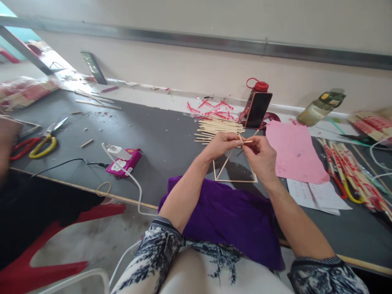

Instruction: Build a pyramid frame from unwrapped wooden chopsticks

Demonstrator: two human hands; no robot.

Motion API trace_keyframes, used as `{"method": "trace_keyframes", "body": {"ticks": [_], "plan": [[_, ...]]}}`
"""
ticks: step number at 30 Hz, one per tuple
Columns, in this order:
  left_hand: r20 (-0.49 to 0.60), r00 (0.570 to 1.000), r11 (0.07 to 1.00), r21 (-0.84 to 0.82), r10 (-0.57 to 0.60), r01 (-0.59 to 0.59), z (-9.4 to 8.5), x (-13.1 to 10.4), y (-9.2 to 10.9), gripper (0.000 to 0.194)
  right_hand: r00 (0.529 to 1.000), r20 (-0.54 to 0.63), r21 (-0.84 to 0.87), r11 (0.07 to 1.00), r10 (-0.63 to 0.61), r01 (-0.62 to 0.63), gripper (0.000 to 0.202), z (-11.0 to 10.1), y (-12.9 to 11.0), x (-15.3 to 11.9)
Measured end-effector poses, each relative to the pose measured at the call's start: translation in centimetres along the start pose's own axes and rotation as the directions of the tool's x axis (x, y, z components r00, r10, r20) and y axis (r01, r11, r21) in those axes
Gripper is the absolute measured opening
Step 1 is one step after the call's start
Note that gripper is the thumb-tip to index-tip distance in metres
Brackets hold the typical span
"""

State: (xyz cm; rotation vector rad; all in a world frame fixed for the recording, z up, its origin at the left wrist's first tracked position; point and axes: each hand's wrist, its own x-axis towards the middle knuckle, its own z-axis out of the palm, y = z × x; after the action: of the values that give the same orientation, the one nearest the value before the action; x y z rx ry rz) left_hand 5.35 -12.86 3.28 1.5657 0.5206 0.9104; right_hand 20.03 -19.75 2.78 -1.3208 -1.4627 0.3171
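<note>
Above the dark table, my left hand (225,143) and my right hand (261,157) meet with fingertips almost touching. Both pinch thin wooden sticks (248,141) where several cross. Below them is a frame of joined sticks (235,181), with a straight bottom side and a slanting stick rising from its lower left corner to my fingers. Its upper part is partly hidden by my hands. Just behind my left hand lies a pile of loose wooden sticks (219,127). A purple cloth (226,220) covers my lap and the table's front edge.
A phone (259,110) leans on a red-capped bottle (261,86). Rightward are pink paper (297,153), a drink bottle (320,108) and packaged sticks (352,171). Leftward are a purple packet (124,163), a white cable (139,192), yellow-handled scissors (43,147) and another person's blurred hand (9,139).
</note>
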Motion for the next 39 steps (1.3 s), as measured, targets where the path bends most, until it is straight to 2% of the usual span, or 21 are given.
{"method": "trace_keyframes", "body": {"ticks": [7,15,19,28,30,36,39], "plan": [[0.025,1.000,1.000,-0.001,-0.013,0.013,0.0,0.0,-0.1,0.029,1.000,-0.026,0.000,1.000,-0.002,0.002,0.019,0.1,0.3,-0.1],[-0.047,0.997,0.998,-0.037,-0.059,0.057,0.3,0.3,0.2,0.026,1.000,0.005,-0.024,1.000,0.014,-0.014,0.019,-0.1,0.1,0.2],[-0.048,0.998,0.998,-0.042,-0.051,0.049,0.4,0.3,0.3,0.026,1.000,0.006,-0.011,1.000,0.010,-0.010,0.018,-0.2,0.0,0.2],[-0.040,0.998,0.999,0.018,-0.044,0.045,0.3,0.0,0.9,0.028,0.999,0.021,-0.013,1.000,0.027,-0.027,0.018,-0.2,0.1,0.2],[-0.065,0.998,0.999,0.047,-0.021,0.024,0.1,0.0,1.1,0.030,0.999,0.028,-0.009,0.999,0.045,-0.045,0.018,-0.2,0.1,0.2],[-0.290,0.957,0.998,0.062,-0.011,0.031,-1.1,0.1,0.7,0.028,0.998,0.029,0.005,0.999,0.050,-0.051,0.016,-0.2,0.2,0.3],[-0.253,0.967,0.998,0.061,-0.014,0.030,-1.3,0.1,0.3,0.027,0.998,0.027,0.005,0.999,0.052,-0.052,0.017,-0.1,0.3,0.3]]}}
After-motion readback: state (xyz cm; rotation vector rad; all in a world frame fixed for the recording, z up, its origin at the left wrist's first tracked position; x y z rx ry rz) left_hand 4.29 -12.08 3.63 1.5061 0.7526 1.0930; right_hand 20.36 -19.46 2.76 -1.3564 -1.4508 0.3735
